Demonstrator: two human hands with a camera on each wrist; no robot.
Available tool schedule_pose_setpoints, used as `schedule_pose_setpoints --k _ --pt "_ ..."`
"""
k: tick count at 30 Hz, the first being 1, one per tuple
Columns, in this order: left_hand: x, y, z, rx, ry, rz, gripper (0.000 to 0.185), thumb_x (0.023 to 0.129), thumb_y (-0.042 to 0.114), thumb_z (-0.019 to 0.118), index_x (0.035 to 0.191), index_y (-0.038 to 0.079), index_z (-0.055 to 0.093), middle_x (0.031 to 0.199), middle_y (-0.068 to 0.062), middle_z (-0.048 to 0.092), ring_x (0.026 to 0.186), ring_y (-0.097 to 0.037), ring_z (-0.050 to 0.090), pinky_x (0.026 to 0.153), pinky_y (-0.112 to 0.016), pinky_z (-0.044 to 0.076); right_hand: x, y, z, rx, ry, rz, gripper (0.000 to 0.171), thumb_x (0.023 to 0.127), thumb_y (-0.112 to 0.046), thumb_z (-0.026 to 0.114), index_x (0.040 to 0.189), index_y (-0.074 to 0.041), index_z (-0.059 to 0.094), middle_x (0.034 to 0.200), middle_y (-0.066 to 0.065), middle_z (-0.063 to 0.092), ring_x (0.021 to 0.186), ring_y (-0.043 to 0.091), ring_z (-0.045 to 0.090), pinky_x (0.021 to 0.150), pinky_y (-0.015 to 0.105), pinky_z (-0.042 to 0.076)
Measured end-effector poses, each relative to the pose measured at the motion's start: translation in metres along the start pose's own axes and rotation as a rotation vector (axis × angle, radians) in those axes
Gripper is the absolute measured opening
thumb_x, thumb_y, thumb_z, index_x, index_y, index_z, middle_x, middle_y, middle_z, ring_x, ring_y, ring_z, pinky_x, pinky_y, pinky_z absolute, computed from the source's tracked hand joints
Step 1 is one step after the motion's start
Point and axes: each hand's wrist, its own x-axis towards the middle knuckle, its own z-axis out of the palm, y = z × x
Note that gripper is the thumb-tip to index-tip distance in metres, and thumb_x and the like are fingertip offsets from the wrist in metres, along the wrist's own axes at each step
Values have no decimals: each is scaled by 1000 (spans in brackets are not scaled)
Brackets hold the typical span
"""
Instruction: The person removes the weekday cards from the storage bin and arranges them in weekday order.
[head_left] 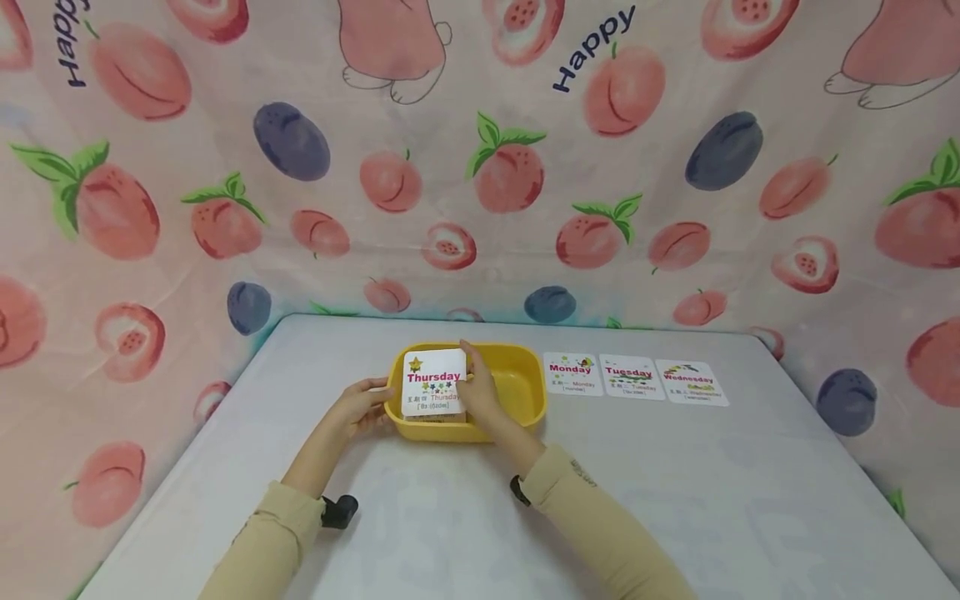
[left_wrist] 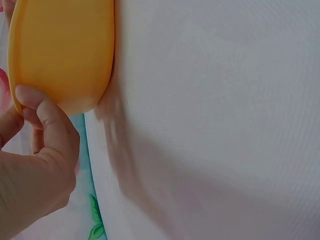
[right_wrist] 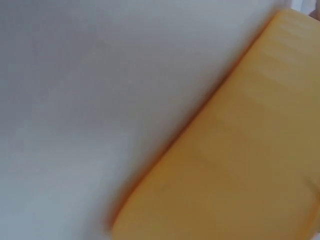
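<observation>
The right hand (head_left: 480,393) pinches the right edge of the Thursday card (head_left: 433,382), its fingers curled round that edge, and holds the card face-up and tilted over the left end of the yellow tray (head_left: 517,392). The left hand (head_left: 365,407) sits just to the left of that grip, its fingers curled against the tray's left outer wall; the left wrist view shows thumb and fingertips (left_wrist: 31,96) pressing the yellow plastic. The tray rests on the pale grey surface (head_left: 675,500), directly under the card, and more cards seem to lie in it beneath the raised one, though they are mostly hidden.

To the right of the grip, beyond the tray's far end, three cards lie flat in a row on the surface: the Monday card (head_left: 572,374) just beside the tray, then the Tuesday card (head_left: 631,377), then the Wednesday card (head_left: 691,382), edges nearly touching. A fruit-print cloth (head_left: 480,167) hangs behind and around the surface. The right wrist view is blurred, showing only tray wall and surface.
</observation>
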Motion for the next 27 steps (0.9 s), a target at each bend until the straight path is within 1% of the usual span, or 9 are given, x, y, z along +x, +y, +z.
schedule_pose_setpoints --k 1,4,5,9,12,18,21,24,27 --pt "1 -1 -1 -5 -12 4 47 89 11 64 131 0 45 96 -7 55 74 -11 55 60 -18 51 -1 -1 -1 1 -6 -2 67 87 12 45 145 -19 34 113 17 52 82 20 49 66 20 43" --pt "-2 2 0 4 2 -2 47 91 10 61 133 0 43 93 -5 55 73 -9 55 60 -16 50 -4 -3 -4 7 -23 -6 65 86 11 46 144 -17 36 111 18 54 76 18 48 60 18 42" --pt "-6 5 3 20 21 -9 48 93 9 57 136 -1 38 93 -4 54 73 -8 54 60 -16 50 -4 -4 -5 8 -26 -3 65 86 11 46 144 -17 37 111 18 54 74 18 48 59 18 42" --pt "-12 11 6 12 29 -21 49 95 8 54 139 -1 34 87 -1 54 70 -7 53 58 -15 50 -9 -8 -10 11 -27 9 64 87 10 47 143 -18 38 111 18 55 71 17 47 60 17 42" --pt "-11 11 7 -3 34 -32 48 95 8 55 138 0 36 85 0 54 69 -7 52 57 -16 50 -13 -11 -14 11 -21 21 64 86 10 48 143 -18 39 110 18 55 71 16 45 62 17 41" --pt "-7 9 6 -7 29 -43 49 94 8 55 138 0 35 93 -4 54 74 -9 53 59 -16 50 -20 -12 -24 50 -8 27 65 84 12 46 142 -16 39 108 16 54 69 14 40 60 17 36" --pt "-8 8 6 -6 21 -45 50 95 8 54 140 0 34 99 -6 54 75 -9 54 60 -16 51 -23 -12 -29 84 -5 34 65 83 13 47 142 -14 40 97 11 52 64 13 35 56 16 32" --pt "-10 7 6 -3 14 -34 50 95 8 53 140 -1 33 99 -6 53 74 -8 54 60 -15 50 -26 -13 -33 118 -18 48 65 82 13 48 141 -13 41 86 6 47 60 12 32 52 16 29" --pt "-10 8 7 1 5 -18 49 96 7 52 140 -2 33 97 -5 53 74 -8 53 60 -15 50 -29 -15 -38 129 -36 71 65 82 12 50 141 -14 41 85 6 46 59 12 33 50 17 30"
